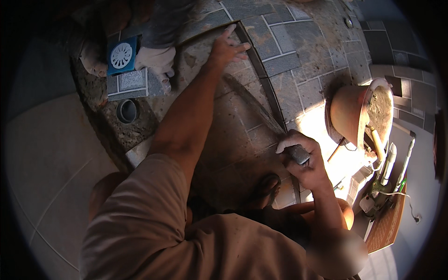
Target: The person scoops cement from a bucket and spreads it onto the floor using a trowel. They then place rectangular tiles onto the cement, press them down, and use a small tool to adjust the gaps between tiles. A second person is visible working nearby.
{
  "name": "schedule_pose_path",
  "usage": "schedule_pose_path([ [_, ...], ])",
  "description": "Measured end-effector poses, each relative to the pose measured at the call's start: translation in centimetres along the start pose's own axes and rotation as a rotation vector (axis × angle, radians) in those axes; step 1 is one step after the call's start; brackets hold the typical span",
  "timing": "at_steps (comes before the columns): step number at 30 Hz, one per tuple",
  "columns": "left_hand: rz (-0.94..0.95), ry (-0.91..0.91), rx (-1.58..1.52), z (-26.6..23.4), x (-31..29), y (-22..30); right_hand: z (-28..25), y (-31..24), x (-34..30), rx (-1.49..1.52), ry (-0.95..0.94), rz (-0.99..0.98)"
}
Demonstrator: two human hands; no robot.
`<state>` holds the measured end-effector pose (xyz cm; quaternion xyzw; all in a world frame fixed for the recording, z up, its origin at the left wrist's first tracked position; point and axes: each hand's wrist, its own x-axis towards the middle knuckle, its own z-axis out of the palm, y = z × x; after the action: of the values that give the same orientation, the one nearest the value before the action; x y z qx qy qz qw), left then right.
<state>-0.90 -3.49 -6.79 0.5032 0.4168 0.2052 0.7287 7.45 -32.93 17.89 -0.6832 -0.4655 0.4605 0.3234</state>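
Observation:
At the top middle, my left hand (227, 49) reaches out with its fingers spread, at the corner of a dark, thin-edged frame (261, 70) set around a tiled patch of floor. My right hand (305, 161) is closed round the near end of a long, dust-grey, stick-like tool (254, 105). From that fist the tool slants away to the far left over the dusty tiles (245, 119); its exact kind does not show.
At upper left, a co-worker's gloved hands (154, 60) flank a blue-edged drain cover (122, 55) on a grey tile piece. Below it gapes a pipe opening (127, 111). A mortar-smeared bucket (347, 112) stands right, near a box (389, 221) with white pipes (389, 163).

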Motion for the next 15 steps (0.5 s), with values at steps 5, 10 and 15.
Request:
schedule_pose_path([
  [5,0.003,0.013,0.004,0.3,0.1,-0.2,0.4,0.2,-0.2,-0.002,0.035,-0.001],
  [10,-0.005,-0.004,0.015,0.3,0.0,0.0,1.1,-0.4,-0.1,-0.127,0.099,0.004],
  [15,-0.019,-0.015,0.019,0.3,0.2,0.0,0.1,0.1,0.1,0.145,0.016,0.069],
])
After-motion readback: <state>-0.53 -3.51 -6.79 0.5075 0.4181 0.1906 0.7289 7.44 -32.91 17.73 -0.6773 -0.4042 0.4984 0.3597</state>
